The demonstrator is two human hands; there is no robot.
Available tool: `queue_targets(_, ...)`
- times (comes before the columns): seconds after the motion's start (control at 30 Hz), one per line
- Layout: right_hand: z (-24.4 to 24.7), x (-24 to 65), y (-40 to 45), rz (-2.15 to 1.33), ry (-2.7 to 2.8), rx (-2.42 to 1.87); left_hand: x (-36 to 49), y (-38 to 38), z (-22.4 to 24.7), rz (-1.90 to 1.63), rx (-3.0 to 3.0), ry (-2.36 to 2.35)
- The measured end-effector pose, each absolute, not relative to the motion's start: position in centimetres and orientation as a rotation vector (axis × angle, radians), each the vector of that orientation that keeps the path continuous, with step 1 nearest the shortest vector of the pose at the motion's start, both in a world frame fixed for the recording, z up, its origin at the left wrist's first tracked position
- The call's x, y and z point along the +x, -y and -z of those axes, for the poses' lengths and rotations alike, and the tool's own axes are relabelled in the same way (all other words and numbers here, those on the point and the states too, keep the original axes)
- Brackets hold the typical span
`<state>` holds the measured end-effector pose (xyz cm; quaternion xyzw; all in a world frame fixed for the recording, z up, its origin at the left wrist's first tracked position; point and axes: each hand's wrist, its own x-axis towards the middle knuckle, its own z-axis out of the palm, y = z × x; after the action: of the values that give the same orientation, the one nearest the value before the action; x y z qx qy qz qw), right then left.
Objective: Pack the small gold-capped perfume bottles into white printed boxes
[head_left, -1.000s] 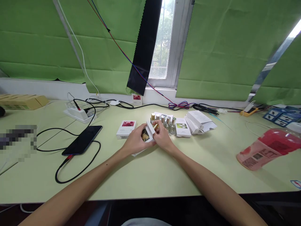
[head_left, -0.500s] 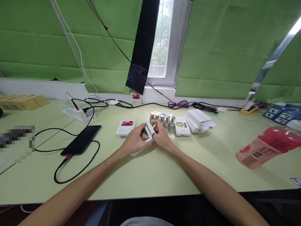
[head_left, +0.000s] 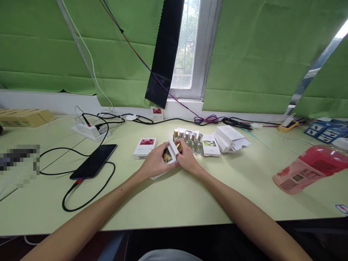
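Observation:
My left hand (head_left: pixel 155 160) is closed around a small white box (head_left: pixel 173 149) with a yellow flower picture on its face. At the box's end, my right hand (head_left: pixel 187 156) grips a small bottle with a gold cap (head_left: pixel 178 146); the rest of the bottle is hidden by the fingers and box. Just beyond the hands stand several clear glass bottles (head_left: pixel 194 143) with gold or silver caps. Under the left hand the edge of another white piece (head_left: pixel 160 176) shows. A white box with red flowers (head_left: pixel 145 146) lies to the left, and one with white flowers (head_left: pixel 211 146) to the right.
Opened white cartons (head_left: pixel 230 139) lie at the right. A phone (head_left: pixel 94 162) on a cable and a power strip (head_left: pixel 91 131) are at the left. A pink-labelled bottle (head_left: pixel 307 168) stands at the right; blue boxes (head_left: pixel 326 131) and cables (head_left: pixel 236 124) are at the back.

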<state>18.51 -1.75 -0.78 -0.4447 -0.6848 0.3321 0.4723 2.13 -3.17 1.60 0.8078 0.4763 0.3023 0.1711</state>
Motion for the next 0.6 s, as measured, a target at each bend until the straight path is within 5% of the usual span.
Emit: queue_targets(0.6, 1.70, 18.59, 1.31, -0.795, 1.723, -1.043, 2.10, 3.11, -1.57, -0.810, 2.331, -1.372)
